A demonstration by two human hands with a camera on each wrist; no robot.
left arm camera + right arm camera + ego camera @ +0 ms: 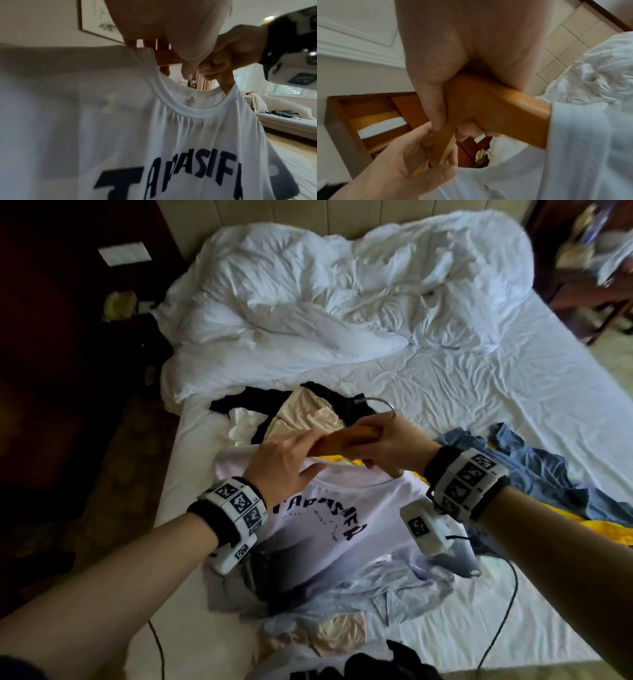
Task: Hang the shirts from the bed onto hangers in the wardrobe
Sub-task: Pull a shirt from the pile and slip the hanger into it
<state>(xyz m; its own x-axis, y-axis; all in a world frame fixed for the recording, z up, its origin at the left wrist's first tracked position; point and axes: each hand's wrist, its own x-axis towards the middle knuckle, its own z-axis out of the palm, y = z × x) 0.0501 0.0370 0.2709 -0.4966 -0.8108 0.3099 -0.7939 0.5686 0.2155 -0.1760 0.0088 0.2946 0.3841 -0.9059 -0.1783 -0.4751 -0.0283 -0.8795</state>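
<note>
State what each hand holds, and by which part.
Right hand grips the wooden hanger at its middle, below the hook. Left hand holds the white T-shirt by its collar.

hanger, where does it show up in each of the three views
Head: the wooden hanger sits mid-frame between both hands, metal hook up right.
Left wrist: only a sliver of the hanger shows between the fingers, above the shirt's collar.
Right wrist: the hanger fills the centre, one arm running into the shirt at right.
Shared landmark: the white shirt with dark lettering, its collar held at the hanger.
</note>
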